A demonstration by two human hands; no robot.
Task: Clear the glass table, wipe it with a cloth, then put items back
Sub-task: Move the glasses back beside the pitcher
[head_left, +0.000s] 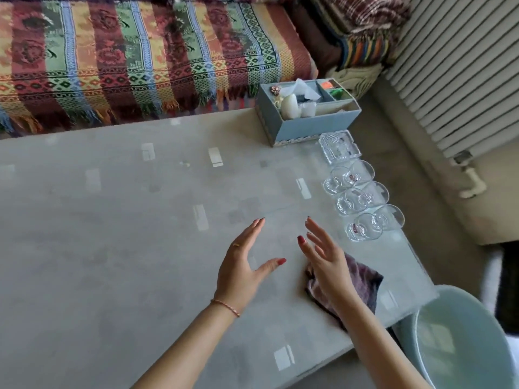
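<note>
The glass table [112, 234] fills most of the view. Along its right edge stand a blue organizer box [306, 123] with small items inside, a clear glass ashtray [339, 147] and three clear drinking glasses [362, 202] lying in a row. A purple cloth [365, 282] lies crumpled near the table's front right corner. My left hand [244, 265] hovers over the table with fingers spread and holds nothing. My right hand [325, 259] is raised with straight fingers just above the cloth's left part, covering some of it.
A sofa with a striped woven blanket [140, 57] runs along the table's far side. A pale blue basin [466, 338] holding water sits off the front right corner. A white ribbed radiator [463, 74] is on the right.
</note>
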